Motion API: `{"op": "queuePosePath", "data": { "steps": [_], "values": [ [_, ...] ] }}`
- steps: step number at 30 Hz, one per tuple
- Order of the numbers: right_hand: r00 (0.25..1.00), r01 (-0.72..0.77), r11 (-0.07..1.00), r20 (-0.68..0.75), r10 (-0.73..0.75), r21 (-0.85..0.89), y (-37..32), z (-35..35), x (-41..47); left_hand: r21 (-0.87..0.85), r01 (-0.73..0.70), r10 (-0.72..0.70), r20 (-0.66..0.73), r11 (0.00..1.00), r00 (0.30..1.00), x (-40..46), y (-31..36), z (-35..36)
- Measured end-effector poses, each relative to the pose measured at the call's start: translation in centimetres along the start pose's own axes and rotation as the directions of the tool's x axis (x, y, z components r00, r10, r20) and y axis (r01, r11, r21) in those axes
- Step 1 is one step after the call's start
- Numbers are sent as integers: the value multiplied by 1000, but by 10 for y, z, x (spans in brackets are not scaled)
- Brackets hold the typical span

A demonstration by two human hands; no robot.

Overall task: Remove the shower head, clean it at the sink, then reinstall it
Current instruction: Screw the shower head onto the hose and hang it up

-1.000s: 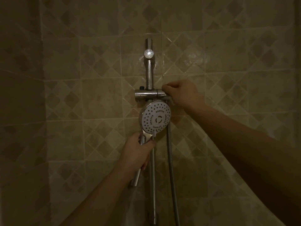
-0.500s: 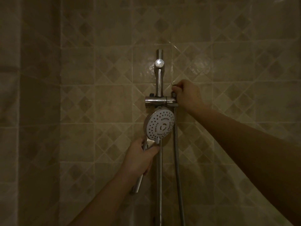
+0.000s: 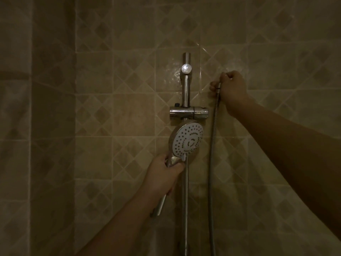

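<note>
The round white shower head (image 3: 187, 140) with its chrome handle sits just below the chrome holder bracket (image 3: 188, 112) on the vertical slide rail (image 3: 186, 89). My left hand (image 3: 164, 174) grips the handle right under the spray face. My right hand (image 3: 230, 85) is up and to the right of the bracket, fingers curled round the top end of the metal hose (image 3: 212, 154). The hose hangs straight down from that hand, free of the bracket. The handle's lower end shows below my left hand.
A beige tiled wall (image 3: 110, 126) with a diamond pattern fills the view. A wall corner runs down the left side. The lower rail (image 3: 185, 209) continues down between my forearms. The light is dim.
My right hand left the bracket's right end and rose up and to the right, taking the hose end with it. The left hand kept its grip on the handle.
</note>
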State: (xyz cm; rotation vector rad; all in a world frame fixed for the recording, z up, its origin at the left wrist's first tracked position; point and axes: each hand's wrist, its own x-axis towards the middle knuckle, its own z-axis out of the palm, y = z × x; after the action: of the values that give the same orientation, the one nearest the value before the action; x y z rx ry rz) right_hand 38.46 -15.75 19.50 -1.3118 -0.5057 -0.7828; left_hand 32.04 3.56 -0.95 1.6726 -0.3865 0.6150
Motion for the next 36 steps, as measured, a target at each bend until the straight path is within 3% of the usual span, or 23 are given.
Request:
{"op": "queuePosePath", "data": {
  "steps": [2, 6, 10, 14, 17, 21, 22, 26, 32, 36],
  "values": [
    [1000, -6, 1000, -4, 5, -19, -1, -12, 4, 6, -40, 40, 13, 999, 999, 2, 3, 4],
    [1000, 14, 957, 14, -11, -291, 12, -28, -12, -18, -37, 38, 57, 999, 998, 3, 4, 14],
    [984, -12, 898, 153, 89, -441, 45, -33, -66, -87, 6, 2, 91, 996, 996, -2, -4, 24],
    [922, -79, 894, 309, 234, -441, 90, -43, -134, -132, 115, -107, 71, 984, 992, -14, -22, 27],
    [854, -206, 891, 370, 365, -405, 124, -51, -182, -141, 108, -102, 45, 984, 994, -32, -46, 26],
    [862, 28, 823, 430, 267, -568, 163, -60, -231, -148, 150, -150, 11, 977, 989, -69, -78, 22],
    [837, 41, 833, 474, 273, -552, 171, -60, -243, -157, 176, -177, 9, 972, 984, -80, -87, 20],
    [653, -234, 894, 620, 435, -382, 204, -58, -301, -168, 326, -338, -47, 930, 940, -120, -118, 17],
    [548, -457, 823, 623, 559, -336, 242, -60, -389, -266, 487, -535, -154, 832, 831, -188, -163, 14],
    [387, -546, 767, 710, 588, -337, 264, -68, -442, -265, 586, -641, -235, 766, 731, -238, -187, 13]
  ]
}}
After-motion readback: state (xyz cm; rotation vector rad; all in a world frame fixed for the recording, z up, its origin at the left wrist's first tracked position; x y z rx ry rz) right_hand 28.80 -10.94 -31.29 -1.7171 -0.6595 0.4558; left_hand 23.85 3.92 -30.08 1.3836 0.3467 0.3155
